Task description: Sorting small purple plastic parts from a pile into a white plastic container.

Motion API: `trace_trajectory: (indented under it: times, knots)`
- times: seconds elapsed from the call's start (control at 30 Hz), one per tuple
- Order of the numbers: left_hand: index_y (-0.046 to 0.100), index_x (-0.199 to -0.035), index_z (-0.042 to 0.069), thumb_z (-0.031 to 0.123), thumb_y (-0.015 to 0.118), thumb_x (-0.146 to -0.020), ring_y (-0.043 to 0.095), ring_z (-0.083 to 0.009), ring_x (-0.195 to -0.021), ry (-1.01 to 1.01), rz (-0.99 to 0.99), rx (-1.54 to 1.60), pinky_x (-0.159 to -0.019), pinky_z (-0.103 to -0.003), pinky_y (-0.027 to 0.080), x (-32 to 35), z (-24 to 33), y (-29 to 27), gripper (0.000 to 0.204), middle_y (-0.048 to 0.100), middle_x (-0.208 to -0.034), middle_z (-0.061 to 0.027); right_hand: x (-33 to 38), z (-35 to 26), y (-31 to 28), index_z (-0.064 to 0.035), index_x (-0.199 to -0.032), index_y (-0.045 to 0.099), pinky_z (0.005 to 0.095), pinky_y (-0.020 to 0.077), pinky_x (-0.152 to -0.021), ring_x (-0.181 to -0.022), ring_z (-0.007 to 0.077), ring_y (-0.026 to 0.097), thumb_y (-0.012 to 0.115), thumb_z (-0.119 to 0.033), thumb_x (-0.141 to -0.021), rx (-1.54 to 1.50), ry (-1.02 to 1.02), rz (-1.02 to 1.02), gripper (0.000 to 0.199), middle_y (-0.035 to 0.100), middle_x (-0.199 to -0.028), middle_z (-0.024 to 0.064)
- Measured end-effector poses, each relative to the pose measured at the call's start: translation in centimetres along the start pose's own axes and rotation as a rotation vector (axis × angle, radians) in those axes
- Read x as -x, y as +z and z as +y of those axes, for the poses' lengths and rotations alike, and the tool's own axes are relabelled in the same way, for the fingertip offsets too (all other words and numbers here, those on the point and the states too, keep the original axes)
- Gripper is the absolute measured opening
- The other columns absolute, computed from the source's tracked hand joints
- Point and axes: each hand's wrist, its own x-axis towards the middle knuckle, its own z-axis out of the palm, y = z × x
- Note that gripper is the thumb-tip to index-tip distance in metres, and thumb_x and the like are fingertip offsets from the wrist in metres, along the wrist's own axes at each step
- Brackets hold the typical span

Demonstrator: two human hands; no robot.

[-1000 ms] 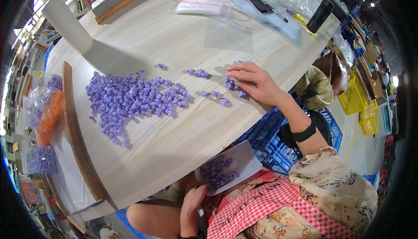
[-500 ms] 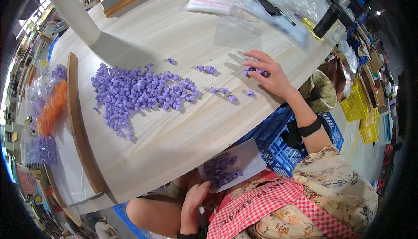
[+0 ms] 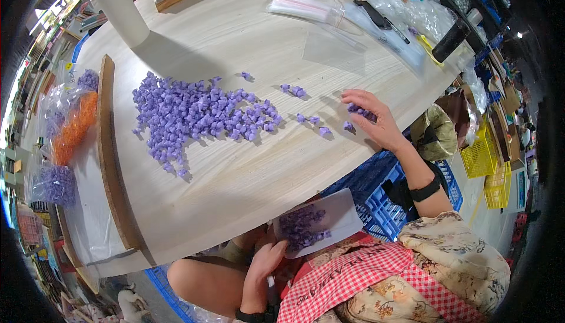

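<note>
— So, where do we see our right hand (image 3: 376, 120)?

— Out on the pale wooden table (image 3: 247, 34), palm down, fingers curled over a few small purple pieces (image 3: 360, 111) near the table's right edge. Some of them show just under our fingertips; we cannot tell whether the fingers actually pinch them or only cover them.

— And our left hand (image 3: 265, 264)?

— Below the table's near edge, over our lap. It grips the lower end of a clear plastic bag (image 3: 321, 220), thumb and fingers closed on it. The bag is tilted, mouth toward the table, with a clump of purple pieces (image 3: 300, 229) lying inside.

— Where is the bulk of the purple stuff?

— We see a big loose pile (image 3: 194, 114) spread across the middle of the table, well apart from our right hand. Between the pile and that hand lie a few stray pieces (image 3: 312, 120), and another small pair (image 3: 294, 90) sits a little farther back.

— Anything else about?

— A long wooden board (image 3: 112, 158) stands on edge along the table's left side. Beyond it we see bags of orange pieces (image 3: 73, 126) and of purple ones (image 3: 56, 184). At the far end lie clear plastic sleeves (image 3: 306, 10), and a blue crate (image 3: 376, 199) sits beneath our right forearm.
</note>
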Motion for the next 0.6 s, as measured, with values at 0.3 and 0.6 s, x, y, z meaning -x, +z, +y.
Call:
trace_trajectory:
  times: [0.3,0.6]
  knots:
    - [0.06,-0.085,-0.009,0.043,0.049,-0.085,0.058,-0.0245,-0.075,0.092,0.061,0.047,-0.068,-0.038,0.044,0.4,0.2,0.5,0.054,0.06,-0.072,-0.0185,-2.8,-2.8,4.7,-0.0154,-0.129,0.051,0.0413,0.0327,-0.105,-0.128,0.034,0.037,0.075,-0.034,-0.071,0.302,-0.242,-0.092,0.065,0.043,-0.137,0.013]
    - [0.062,-0.094,-0.009,0.048,0.045,-0.085,0.061,-0.0365,-0.096,0.088,0.032,0.026,-0.083,-0.039,0.044,-0.5,-0.8,0.6,0.06,0.062,-0.09,-0.0297,-4.1,-2.3,6.4,-0.009,-0.108,0.063,0.0393,0.042,-0.094,-0.111,0.0312,0.05,0.075,-0.026,-0.071,0.269,-0.267,0.008,0.042,0.054,-0.119,0.0139]
